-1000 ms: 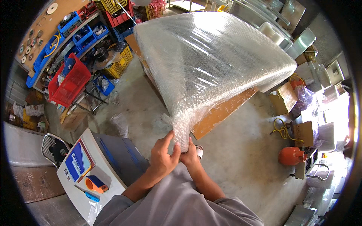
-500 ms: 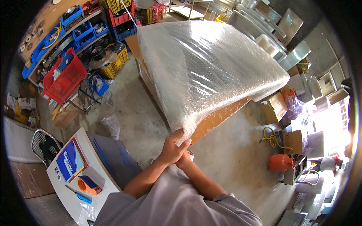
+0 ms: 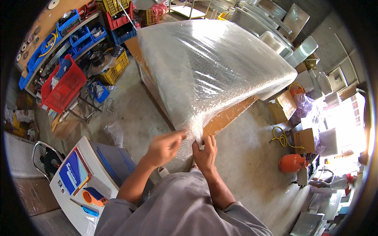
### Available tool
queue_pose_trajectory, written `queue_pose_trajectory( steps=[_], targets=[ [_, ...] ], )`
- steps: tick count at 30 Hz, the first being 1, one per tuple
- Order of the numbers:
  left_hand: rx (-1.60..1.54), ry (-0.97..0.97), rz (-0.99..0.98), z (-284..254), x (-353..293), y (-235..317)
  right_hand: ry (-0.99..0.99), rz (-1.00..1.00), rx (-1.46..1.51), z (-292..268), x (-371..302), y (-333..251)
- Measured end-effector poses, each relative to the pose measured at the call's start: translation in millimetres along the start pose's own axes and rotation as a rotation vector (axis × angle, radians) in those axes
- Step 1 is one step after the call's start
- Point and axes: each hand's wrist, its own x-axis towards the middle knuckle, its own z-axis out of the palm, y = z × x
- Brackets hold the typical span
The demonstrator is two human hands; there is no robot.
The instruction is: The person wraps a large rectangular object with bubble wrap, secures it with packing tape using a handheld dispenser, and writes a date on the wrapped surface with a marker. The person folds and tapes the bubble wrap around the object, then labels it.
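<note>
The wrap [image 3: 220,59], a clear bubble sheet over a broad form, lies directly ahead of both hands, on the brown worktop [image 3: 228,118]. The worktop's edge is exposed along the near right side and at the far left corner. The wrap's near corner narrows to a gathered end, with a loose tail below it.

The white worktop [image 3: 100,179] stands to the left of the body.

Both forearms reach forward and converge. Left hand [image 3: 165,147]: blurred, fingers bent, fingertips at the left of the gathered end; whether it grips cannot be determined. Right hand [image 3: 205,152]: fingers curled, thumb and forefinger pinching the gathered end at its lower right. The tail hangs between the hands.

On the white worktop, in descending size: a blue book [image 3: 71,173]; the orange and blue tape dispenser [image 3: 94,200], nearer the body; a blue cutter [image 3: 90,211], just beside the dispenser.
</note>
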Motion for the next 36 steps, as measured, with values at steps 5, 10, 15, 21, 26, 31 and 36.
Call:
queue_pose_trajectory(
  steps=[5, 10, 15, 21, 26, 31, 36],
  targets=[
    [0.478, 0.258, 0.489, -25.7, 43.5, -8.6, 0.064, 0.03, 0.032, 9.4, -5.4, -1.6],
    [0.399, 0.219, 0.602, -10.9, 68.3, -33.3, 0.095, -0.077, 0.02, 12.6, -12.1, 0.8],
    [0.441, 0.29, 0.665, -2.6, 76.6, -38.8, 0.116, -0.204, 0.017, 19.1, -11.8, -13.0],
    [0.471, 0.481, 0.671, 18.9, 74.4, -33.8, 0.212, -0.266, 0.064, 45.8, -14.1, -12.4],
    [0.399, 0.616, 0.503, 20.7, 49.3, -42.8, 0.252, -0.337, 0.052, 50.7, -10.6, 0.5],
    [0.097, 0.543, 0.228, 68.9, -8.9, -36.8, 0.206, -0.323, 0.105, 47.2, -17.3, 2.2],
    [0.146, 0.508, 0.17, 72.4, 8.5, -17.2, 0.038, -0.275, 0.273, 38.7, -37.4, 13.4]
  ],
)
